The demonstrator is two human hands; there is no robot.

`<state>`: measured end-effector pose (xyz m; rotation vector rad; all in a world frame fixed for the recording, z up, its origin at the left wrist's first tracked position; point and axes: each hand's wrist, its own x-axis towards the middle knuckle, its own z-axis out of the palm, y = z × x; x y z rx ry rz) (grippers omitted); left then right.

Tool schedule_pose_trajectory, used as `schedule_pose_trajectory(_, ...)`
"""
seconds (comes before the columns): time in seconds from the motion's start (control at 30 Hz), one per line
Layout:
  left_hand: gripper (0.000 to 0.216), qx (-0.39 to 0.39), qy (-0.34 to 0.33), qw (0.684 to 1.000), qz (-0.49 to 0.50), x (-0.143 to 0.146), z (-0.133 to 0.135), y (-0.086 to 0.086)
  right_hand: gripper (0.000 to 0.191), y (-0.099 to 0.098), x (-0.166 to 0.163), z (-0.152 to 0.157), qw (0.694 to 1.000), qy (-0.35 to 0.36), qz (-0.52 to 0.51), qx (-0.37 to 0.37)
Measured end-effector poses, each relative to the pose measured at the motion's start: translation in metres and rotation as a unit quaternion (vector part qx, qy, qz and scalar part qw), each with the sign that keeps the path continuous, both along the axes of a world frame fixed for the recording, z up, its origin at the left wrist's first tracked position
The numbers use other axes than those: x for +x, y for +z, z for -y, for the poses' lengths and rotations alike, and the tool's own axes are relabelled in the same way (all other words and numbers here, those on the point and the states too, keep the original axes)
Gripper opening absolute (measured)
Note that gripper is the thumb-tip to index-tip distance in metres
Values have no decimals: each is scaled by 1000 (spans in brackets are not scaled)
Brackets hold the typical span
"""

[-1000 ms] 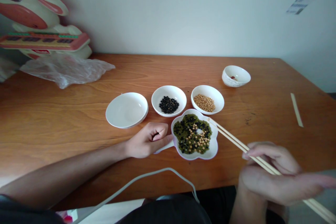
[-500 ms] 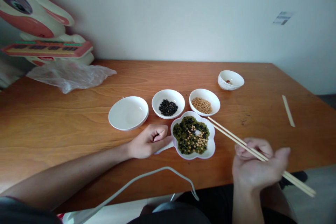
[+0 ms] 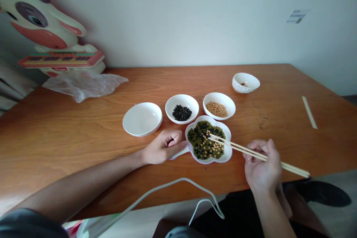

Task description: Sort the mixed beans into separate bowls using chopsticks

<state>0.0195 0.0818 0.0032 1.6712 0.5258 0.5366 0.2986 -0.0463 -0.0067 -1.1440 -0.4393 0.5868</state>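
Observation:
My left hand (image 3: 163, 147) is closed round the short handle of a white flower-shaped dish (image 3: 228, 155) with a pale purple rim. Green, black and tan beans (image 3: 199, 134) lie mixed in it. In my right hand (image 3: 262, 161) is a pair of wooden chopsticks (image 3: 240, 148), their tips at the tan beans in the middle of the dish. Whether a bean is pinched between the tips I cannot tell. Just behind the dish stand a white bowl of black beans (image 3: 182, 113) and another of tan soybeans (image 3: 216, 109).
A white bowl (image 3: 142, 119) with nothing visible inside stands left of the black beans. Farther back is a small bowl (image 3: 245, 83) with a few bits in it. A pale strip (image 3: 309, 112) lies at right. At left are a crumpled plastic bag (image 3: 86, 83) and a cow-shaped toy keyboard (image 3: 61, 59).
My right hand has turned and moved left, bringing the chopstick tips from beside the dish's rim in over the beans. My left hand keeps its hold on the handle. The view has shifted slightly.

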Motion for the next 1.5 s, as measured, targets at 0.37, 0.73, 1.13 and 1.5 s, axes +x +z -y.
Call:
schedule_pose_trajectory(0.37,48,18,3,1000,6,-1,1,-2,46,-2,2,-1,1000,17,-4,7)
schedule_pose_trajectory(0.73,48,31,1,999,18,3,2,1,45,-2,1,-1,1000,13,-5,-4)
schedule_pose_trajectory(1.13,48,16,-10,999,30,6,2,-3,47,-4,6,-6,1000,-18,-2,-25)
schedule_pose_trajectory(1.5,47,7,-11,999,38,8,2,0,40,30,34,-23,991,67,-31,-112)
